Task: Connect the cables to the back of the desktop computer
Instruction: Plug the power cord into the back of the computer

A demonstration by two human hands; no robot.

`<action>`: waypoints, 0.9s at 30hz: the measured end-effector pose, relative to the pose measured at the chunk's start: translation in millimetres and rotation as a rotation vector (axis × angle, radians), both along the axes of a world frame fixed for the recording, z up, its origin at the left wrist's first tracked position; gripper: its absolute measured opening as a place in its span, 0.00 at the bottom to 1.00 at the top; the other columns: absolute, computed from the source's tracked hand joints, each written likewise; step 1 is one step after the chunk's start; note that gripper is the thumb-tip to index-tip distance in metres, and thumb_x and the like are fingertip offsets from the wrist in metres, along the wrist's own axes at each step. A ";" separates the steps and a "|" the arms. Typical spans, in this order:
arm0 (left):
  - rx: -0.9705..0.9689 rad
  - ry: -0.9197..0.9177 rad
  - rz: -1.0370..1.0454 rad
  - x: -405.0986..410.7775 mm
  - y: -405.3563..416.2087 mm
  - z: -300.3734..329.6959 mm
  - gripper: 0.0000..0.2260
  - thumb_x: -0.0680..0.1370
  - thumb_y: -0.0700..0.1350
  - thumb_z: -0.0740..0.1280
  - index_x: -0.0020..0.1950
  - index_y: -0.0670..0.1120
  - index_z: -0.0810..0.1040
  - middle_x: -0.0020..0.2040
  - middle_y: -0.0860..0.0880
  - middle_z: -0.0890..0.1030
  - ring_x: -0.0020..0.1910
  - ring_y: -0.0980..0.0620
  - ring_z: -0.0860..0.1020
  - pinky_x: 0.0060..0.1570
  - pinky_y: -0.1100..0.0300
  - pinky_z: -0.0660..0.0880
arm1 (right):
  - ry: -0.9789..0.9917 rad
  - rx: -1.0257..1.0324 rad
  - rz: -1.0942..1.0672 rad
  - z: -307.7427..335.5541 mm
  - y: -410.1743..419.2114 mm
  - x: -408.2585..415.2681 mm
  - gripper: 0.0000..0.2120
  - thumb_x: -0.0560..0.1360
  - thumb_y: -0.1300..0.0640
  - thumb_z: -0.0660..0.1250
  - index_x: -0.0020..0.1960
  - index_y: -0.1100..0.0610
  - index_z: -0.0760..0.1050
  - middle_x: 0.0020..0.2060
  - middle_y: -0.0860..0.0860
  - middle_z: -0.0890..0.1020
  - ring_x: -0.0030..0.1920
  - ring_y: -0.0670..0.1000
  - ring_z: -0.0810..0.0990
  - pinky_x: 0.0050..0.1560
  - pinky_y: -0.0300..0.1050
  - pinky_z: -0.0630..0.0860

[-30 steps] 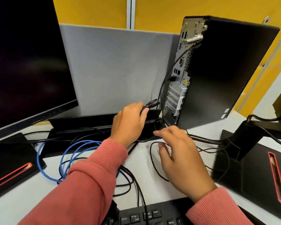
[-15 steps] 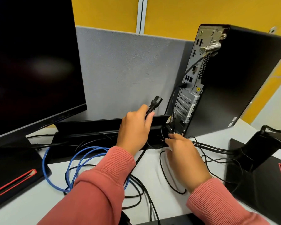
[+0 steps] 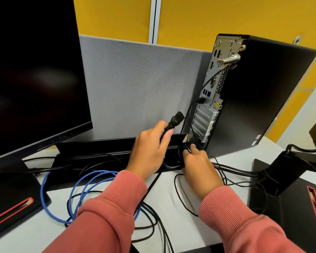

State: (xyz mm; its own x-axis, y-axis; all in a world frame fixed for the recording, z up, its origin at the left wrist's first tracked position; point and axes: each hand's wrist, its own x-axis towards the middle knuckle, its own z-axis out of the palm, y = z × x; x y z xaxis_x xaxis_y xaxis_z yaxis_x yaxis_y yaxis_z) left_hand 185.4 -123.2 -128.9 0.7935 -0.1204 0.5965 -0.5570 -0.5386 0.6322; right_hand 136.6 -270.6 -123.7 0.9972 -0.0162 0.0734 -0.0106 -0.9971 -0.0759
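A black desktop tower (image 3: 259, 92) stands upright at the back right of the desk, its silver rear panel (image 3: 211, 99) facing left. One thin black cable is plugged in about halfway up that panel. My left hand (image 3: 150, 152) grips a black power cable just behind its plug (image 3: 176, 119), which points up and right, a short way left of the panel's lower part. My right hand (image 3: 199, 167) reaches to the foot of the tower and pinches a thin black cable (image 3: 187, 145) there. A blue network cable (image 3: 80, 194) lies coiled on the desk under my left sleeve.
A large dark monitor (image 3: 35, 75) stands at the left on a black base with a red stripe (image 3: 11, 209). A second monitor stand (image 3: 288, 179) sits at the right. Loose black cables (image 3: 153, 221) cross the white desk. A grey partition (image 3: 139, 84) runs behind.
My left hand has lifted the power plug up and toward the tower's rear panel. My right hand moved from the desk's loose cables forward to the tower's foot and took hold of a thin cable.
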 end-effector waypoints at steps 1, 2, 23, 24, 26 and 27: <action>0.000 -0.006 0.000 0.4 0.1 -0.3 0.12 0.84 0.58 0.57 0.49 0.51 0.71 0.36 0.50 0.80 0.31 0.46 0.79 0.37 0.45 0.79 | 0.000 0.012 -0.001 -1.8 -0.8 2.9 0.21 0.80 0.65 0.64 0.72 0.60 0.68 0.79 0.62 0.59 0.71 0.61 0.68 0.70 0.50 0.68; -0.003 -0.014 0.002 1.1 0.3 -0.2 0.12 0.83 0.58 0.57 0.50 0.51 0.71 0.36 0.50 0.80 0.31 0.46 0.79 0.37 0.45 0.79 | -0.006 0.027 0.002 -3.2 -1.6 5.1 0.18 0.80 0.64 0.65 0.69 0.60 0.71 0.77 0.61 0.62 0.69 0.60 0.69 0.68 0.50 0.70; -0.225 -0.126 0.039 4.4 0.2 12.8 0.08 0.84 0.56 0.59 0.52 0.53 0.73 0.34 0.47 0.78 0.31 0.44 0.78 0.36 0.44 0.77 | -0.061 0.293 0.055 3.6 -12.4 -3.9 0.11 0.84 0.50 0.61 0.59 0.57 0.74 0.46 0.57 0.82 0.50 0.60 0.80 0.50 0.52 0.77; -0.223 -0.116 0.041 5.3 0.6 12.6 0.08 0.84 0.56 0.59 0.52 0.53 0.73 0.34 0.47 0.78 0.31 0.44 0.78 0.36 0.44 0.77 | -0.053 0.286 0.050 3.5 -11.4 -1.7 0.12 0.84 0.50 0.60 0.58 0.57 0.74 0.45 0.58 0.81 0.49 0.61 0.80 0.49 0.53 0.77; -0.192 -0.085 0.027 5.6 1.3 11.8 0.08 0.84 0.55 0.59 0.52 0.53 0.73 0.34 0.49 0.77 0.33 0.45 0.78 0.37 0.44 0.77 | -0.028 0.230 0.042 3.1 -8.1 4.0 0.12 0.84 0.50 0.60 0.57 0.59 0.73 0.46 0.58 0.81 0.50 0.62 0.80 0.47 0.51 0.76; -0.161 -0.068 0.015 4.3 1.2 11.3 0.07 0.85 0.54 0.59 0.52 0.53 0.73 0.34 0.50 0.75 0.34 0.46 0.76 0.36 0.45 0.77 | -0.008 0.170 0.047 2.7 -5.9 6.6 0.13 0.84 0.50 0.60 0.58 0.60 0.73 0.48 0.59 0.81 0.53 0.62 0.79 0.47 0.50 0.74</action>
State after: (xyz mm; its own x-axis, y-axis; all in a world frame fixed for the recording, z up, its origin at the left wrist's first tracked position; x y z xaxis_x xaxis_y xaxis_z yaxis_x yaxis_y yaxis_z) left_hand 189.7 -122.0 -117.6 0.7515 -0.0073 0.6597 -0.5943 -0.4416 0.6722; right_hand 143.2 -276.4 -121.0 0.9965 0.0171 0.0820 0.0366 -0.9692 -0.2434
